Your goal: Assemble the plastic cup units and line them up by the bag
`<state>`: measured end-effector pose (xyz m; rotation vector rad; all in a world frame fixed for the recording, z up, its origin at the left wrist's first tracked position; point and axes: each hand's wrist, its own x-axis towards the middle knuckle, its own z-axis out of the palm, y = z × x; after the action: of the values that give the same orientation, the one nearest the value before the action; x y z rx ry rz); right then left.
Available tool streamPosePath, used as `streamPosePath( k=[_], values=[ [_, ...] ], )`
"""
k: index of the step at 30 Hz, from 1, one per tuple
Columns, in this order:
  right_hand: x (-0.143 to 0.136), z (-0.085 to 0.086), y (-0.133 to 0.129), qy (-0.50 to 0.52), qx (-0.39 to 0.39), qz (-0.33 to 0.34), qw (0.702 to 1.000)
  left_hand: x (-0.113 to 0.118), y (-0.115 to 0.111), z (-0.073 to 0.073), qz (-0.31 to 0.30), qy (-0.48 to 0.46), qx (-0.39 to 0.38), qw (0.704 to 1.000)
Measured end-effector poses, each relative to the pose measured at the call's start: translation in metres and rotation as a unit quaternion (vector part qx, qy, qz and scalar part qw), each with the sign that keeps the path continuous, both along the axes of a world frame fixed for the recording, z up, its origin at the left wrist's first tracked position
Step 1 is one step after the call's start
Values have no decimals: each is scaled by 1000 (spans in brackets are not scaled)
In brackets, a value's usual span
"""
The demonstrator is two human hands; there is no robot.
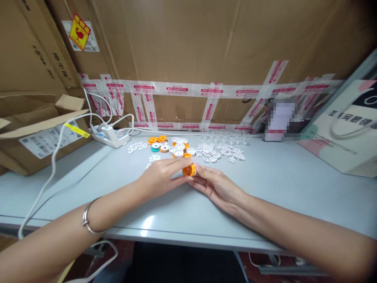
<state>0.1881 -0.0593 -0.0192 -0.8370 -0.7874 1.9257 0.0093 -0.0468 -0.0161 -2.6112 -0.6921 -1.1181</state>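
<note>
Large brown cardboard carton point(182, 47), upper frame, stands behind a smooth pale-grey desk point(282, 177). Centre of frame: the left hand point(159, 177) and right hand point(219, 186) both grip, with fingers closed, a round, hollow orange plastic piece point(189, 170) held between them. The piece is probably light, stiff and slightly slippery; its outer rim, pinched from opposite sides, should offer the surest hold. Small white openwork plastic pieces point(231, 152) lie right of centre.

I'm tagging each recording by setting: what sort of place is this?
Probably a small workshop or packing space: grouped small plastic parts lie on a grey table, an open cardboard box sits at the left, and a large taped carton stands behind.
</note>
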Motion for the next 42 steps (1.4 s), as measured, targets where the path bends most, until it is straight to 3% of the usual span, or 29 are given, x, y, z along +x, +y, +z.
streamPosePath(
  k=[6,11,20,26,30,42],
  values=[
    [-2,1,2,5,-2,-16,1000,2,1,1,17,-33,-71,997],
    [-2,3,1,4,3,-23,1000,4,-2,4,-2,0,-68,998],
    [-2,3,2,11,17,-38,999,3,1,9,-49,-77,-147,985],
    [-2,6,0,22,32,-21,999,3,-1,10,-4,-102,-170,980],
    [-2,9,-1,3,19,-40,999,3,-1,8,-5,-106,-199,974],
    [-1,4,2,9,8,-33,999,2,2,7,-19,-79,-191,978]
  ],
)
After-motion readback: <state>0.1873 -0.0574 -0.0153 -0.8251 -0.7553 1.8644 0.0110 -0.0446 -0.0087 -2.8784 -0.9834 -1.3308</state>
